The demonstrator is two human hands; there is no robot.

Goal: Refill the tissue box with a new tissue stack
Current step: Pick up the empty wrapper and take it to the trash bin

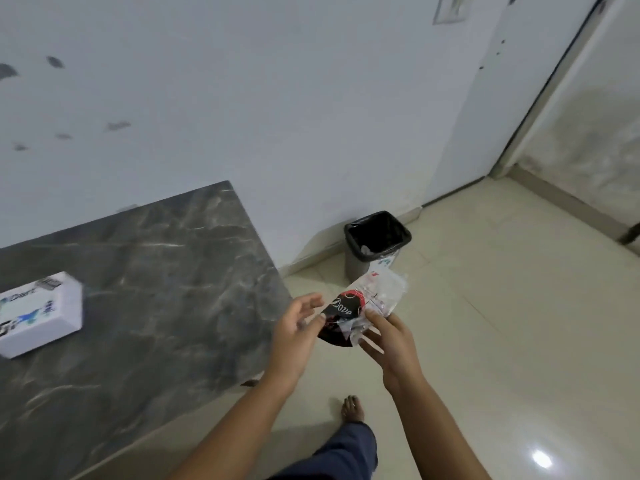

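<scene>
Dark marble tabletop (156,271) carries the tissue box (38,313), well to the left of the grip. The right hand (391,341) pinches a crumpled plastic wrapper (363,303); the left hand (294,334) lies loosely spread, thumb touching the wrapper's edge. Probably best to ball it tighter, then drop it in the bin (356,268) just beyond the grip.

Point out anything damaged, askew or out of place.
The wall has dark blotchy patches at upper left. The tissue box sits askew on the table. The right hand holds a crumpled wrapper.
</scene>
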